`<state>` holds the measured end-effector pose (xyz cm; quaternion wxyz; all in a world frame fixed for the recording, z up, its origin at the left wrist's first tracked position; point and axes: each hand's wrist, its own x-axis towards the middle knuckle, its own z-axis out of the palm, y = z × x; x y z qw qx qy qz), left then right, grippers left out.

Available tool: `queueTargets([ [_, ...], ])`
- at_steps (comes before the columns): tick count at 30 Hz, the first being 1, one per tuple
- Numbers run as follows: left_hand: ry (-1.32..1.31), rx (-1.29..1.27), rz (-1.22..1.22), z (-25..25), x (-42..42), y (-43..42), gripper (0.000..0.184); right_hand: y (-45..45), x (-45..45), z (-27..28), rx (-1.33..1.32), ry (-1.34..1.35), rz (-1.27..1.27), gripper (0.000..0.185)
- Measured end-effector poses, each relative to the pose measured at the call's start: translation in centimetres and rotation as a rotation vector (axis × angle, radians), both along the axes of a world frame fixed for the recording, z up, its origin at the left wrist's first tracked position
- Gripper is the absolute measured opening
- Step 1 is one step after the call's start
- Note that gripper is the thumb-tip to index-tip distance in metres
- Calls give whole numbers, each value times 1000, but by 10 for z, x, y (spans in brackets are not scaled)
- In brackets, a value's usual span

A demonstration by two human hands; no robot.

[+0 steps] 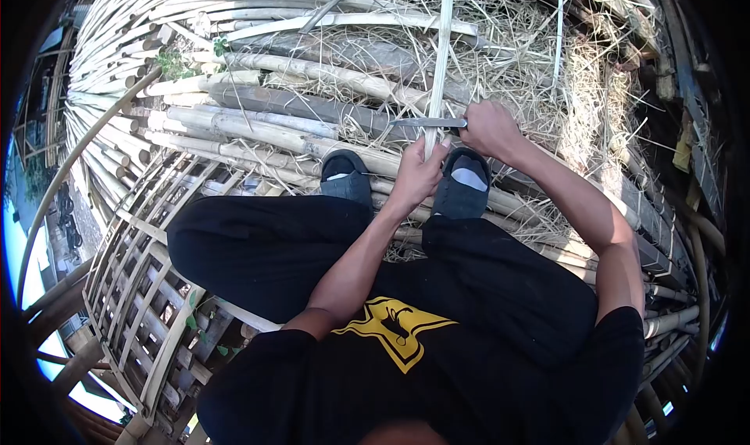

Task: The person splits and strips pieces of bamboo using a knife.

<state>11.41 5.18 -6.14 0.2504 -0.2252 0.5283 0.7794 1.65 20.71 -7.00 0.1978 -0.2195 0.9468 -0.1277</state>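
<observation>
My left hand [419, 168] is closed round the near end of a long, pale bamboo strip [441, 50], which runs away from me past the top of the view. In my right hand [491, 129] is a knife [428, 122], gripped by its dark handle. The blade points left and lies across the strip, just beyond my left fingers. Whether its edge cuts into the strip I cannot tell. Below both hands are my feet in dark sandals [461, 197].
Bamboo poles [312, 70] lie stacked beneath and ahead of me, with dry shavings [516, 70] scattered over them. A woven bamboo lattice [148, 289] stands at the left. A thin curved pole [78, 148] arcs up nearby. Timber [680, 70] lines the right side.
</observation>
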Motion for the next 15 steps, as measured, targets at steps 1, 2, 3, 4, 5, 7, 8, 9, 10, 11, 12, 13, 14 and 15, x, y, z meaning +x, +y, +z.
queueTargets([
  [1, 2, 14, 6, -1, 0, 0, 21, -2, -3, -4, -1, -1, 4, 23],
  [2, 6, 30, 11, -1, -1, 1, 22, -2, -7, -8, 10, -22, 29, 23],
  [3, 4, 32, 11, -1, -1, 0, 22, -2, -11, -11, 23, -44, 54, 23],
  [4, -50, 75, 27, -1, -3, -3, 22, -2, -16, -14, 26, -42, 53, 23],
  [5, -105, 118, 45, -1, -3, -3, 22, -2, -21, -17, 37, -4, 60, 22],
  [7, -118, 135, 45, -1, -1, 0, 23, 1, -29, -27, 42, 56, 66, 20],
  [8, -131, 144, 46, -1, -2, -1, 24, 1, -36, -33, 39, 59, 64, 20],
  [9, -130, 143, 21, -3, -3, -4, 26, 1, -39, -33, 41, 43, 74, 20],
  [10, -132, 145, 18, -2, -2, -4, 26, 2, -39, -32, 46, 30, 82, 20],
  [11, -115, 113, 5, -1, -4, -4, 27, 3, -40, -31, 63, 35, 83, 19],
  [12, -104, 82, -5, 0, -4, -3, 28, 7, -44, -32, 69, 36, 82, 19],
  [13, -111, 64, -13, -1, -4, -2, 30, 9, -46, -34, 78, 49, 68, 19],
  [14, -106, 65, -17, -2, -7, -2, 30, 11, -51, -36, 84, 73, 54, 19],
  [15, -92, 82, -5, -2, -10, -3, 30, 9, -53, -23, 101, 57, 63, 19],
])
